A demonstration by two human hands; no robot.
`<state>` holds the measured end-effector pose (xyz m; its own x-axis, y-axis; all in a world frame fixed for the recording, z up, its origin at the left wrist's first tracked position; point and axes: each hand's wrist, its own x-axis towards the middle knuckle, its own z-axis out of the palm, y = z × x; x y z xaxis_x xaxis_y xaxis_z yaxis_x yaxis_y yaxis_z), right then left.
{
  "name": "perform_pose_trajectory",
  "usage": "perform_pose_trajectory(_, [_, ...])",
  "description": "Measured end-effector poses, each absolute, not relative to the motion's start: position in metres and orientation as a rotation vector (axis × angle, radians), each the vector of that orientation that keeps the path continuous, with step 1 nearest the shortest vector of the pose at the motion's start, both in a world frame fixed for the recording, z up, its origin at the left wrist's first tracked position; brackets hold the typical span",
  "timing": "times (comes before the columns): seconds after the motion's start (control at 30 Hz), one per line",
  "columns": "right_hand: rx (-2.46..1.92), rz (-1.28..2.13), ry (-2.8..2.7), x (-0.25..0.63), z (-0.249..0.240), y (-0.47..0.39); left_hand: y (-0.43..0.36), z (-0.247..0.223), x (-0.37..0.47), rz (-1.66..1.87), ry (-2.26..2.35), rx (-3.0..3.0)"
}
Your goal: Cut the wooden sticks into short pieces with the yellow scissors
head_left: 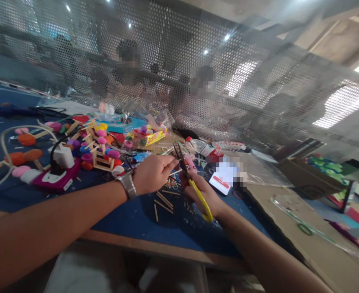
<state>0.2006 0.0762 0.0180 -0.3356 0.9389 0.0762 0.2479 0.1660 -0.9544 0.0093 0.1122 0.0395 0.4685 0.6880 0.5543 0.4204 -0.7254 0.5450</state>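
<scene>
My left hand [155, 173], with a metal watch [128, 184] at its wrist, is closed in a pinch near the scissors' blades; what it pinches is too small to make out. Yellow-handled scissors [200, 197] are in my right hand [202, 191], their dark blades parted and pointing up and away, beside my left fingertips. Below the hands, several thin wooden sticks [165, 202] lie on the blue tabletop [130, 224] among small scraps.
Colourful caps and stick frames [103, 156] and a purple power strip [55, 179] crowd the left. A phone [220, 184] and a red-labelled bottle [211, 153] lie beyond my right hand. Cardboard [277, 215] and a box [312, 177] are at right. People show behind a perforated screen [164, 44].
</scene>
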Motion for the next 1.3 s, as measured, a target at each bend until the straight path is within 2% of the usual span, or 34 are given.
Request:
perform_pose_trajectory(0.13, [-1.116, 1.438, -1.58, 0.2, 0.02, 0.071, 0.113, 0.04, 0.009, 1.12, 0.894, 2.33])
perform_pose_trajectory(0.27, [-0.909, 1.724, -1.384, 0.196, 0.029, 0.067, 0.115, 0.035, 0.009, 0.992, 0.828, 2.229])
perform_pose_trajectory(0.4, [-0.801, 1.636, -1.281, 0.2, 0.031, 0.075, 0.115, 0.033, 0.009, 1.031, 0.806, 2.133])
perform_pose_trajectory(0.57, [-0.938, 1.517, -1.277, 0.206, 0.023, 0.083, 0.113, 0.036, 0.009, 1.108, 0.686, 2.069])
perform_pose_trajectory(0.93, [-1.089, 1.141, -1.712, 0.2, 0.027, 0.081, 0.113, 0.036, 0.007, 1.183, 0.694, 2.126])
perform_pose_trajectory(1.3, [-1.032, 1.112, -1.77, 0.201, 0.023, 0.08, 0.113, 0.037, 0.008, 1.166, 0.768, 2.243])
